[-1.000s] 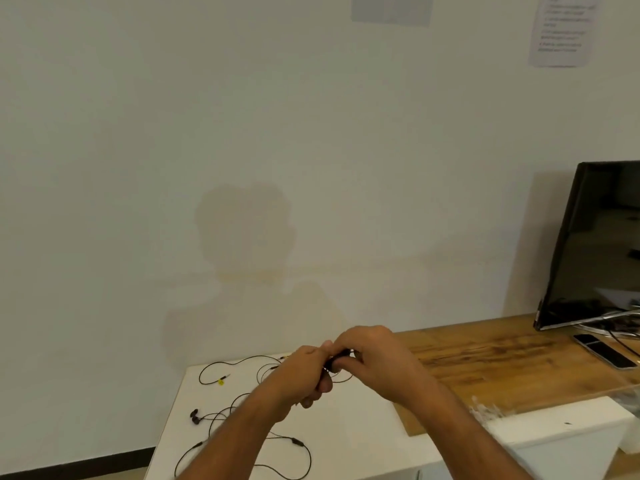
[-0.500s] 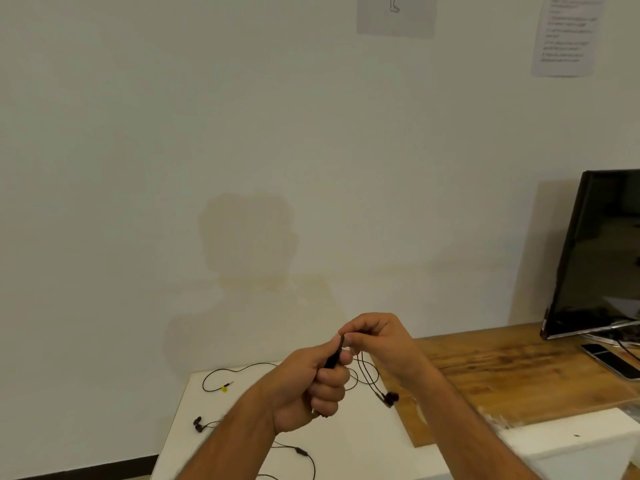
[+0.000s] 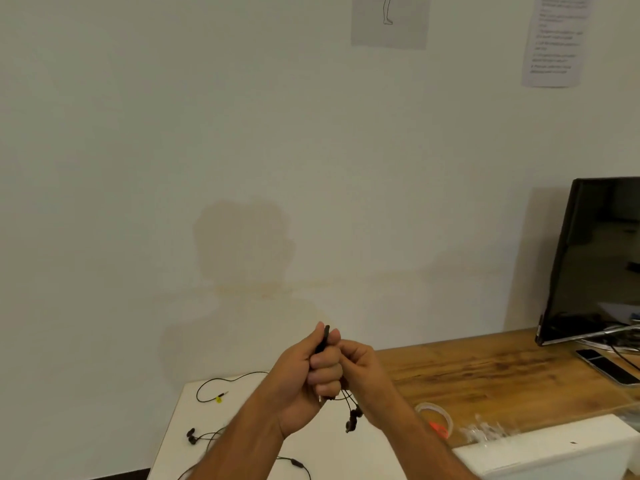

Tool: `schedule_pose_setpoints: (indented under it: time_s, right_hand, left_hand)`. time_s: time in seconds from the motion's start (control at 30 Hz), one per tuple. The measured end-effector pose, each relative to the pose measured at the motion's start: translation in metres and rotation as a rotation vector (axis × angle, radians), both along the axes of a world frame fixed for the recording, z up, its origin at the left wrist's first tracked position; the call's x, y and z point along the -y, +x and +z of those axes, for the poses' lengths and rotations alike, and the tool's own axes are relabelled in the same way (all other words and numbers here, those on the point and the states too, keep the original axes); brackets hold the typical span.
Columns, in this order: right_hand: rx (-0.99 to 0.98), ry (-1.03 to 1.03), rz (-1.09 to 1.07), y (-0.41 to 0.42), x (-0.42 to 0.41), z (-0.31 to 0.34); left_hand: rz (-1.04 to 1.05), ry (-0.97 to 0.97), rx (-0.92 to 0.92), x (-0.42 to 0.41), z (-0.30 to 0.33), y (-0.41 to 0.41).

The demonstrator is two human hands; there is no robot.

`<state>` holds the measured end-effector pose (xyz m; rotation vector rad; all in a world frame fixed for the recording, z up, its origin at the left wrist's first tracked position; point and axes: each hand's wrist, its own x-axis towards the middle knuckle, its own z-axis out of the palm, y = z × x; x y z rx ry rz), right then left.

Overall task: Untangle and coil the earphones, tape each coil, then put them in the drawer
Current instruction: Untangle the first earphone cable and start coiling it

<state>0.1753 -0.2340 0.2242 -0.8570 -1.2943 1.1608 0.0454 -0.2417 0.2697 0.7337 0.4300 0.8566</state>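
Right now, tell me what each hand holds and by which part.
The left hand grips the black earphones in its fist, a black stub jutting above the thumb. The right hand pinches their cord beside it; earbuds dangle below.

A pale wall (image 3: 173, 133) filled most of the frame, with two paper sheets (image 3: 389, 20) pinned at upper right. At lower right, a dark monitor (image 3: 599, 261) stood on a wooden tabletop (image 3: 485, 368); a white cabinet (image 3: 180, 427) occupied bottom centre.
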Motion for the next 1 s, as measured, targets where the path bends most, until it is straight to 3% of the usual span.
schedule_pose_setpoints:
  time_s: [0.13, 0.33, 0.5, 0.77, 1.0]
  right_hand:
    - [0.078, -0.030, 0.019, -0.007, 0.010, -0.009]
    - [0.347, -0.049, -0.003, -0.011, 0.017, -0.013]
    - [0.514, -0.079, 0.026, -0.012, 0.024, -0.007]
    - [0.785, 0.007, -0.136, -0.016, 0.023, -0.008]
    - [1.094, 0.215, -0.337, -0.022, 0.025, -0.013]
  left_hand:
    - [0.121, 0.049, -0.001, -0.001, 0.003, 0.002]
    - [0.319, 0.275, -0.250, -0.008, -0.002, -0.001]
    - [0.419, 0.336, -0.360, -0.010, -0.002, 0.001]
    - [0.449, 0.318, -0.322, -0.010, -0.003, 0.005]
    - [0.474, 0.361, -0.374, -0.014, -0.006, 0.005]
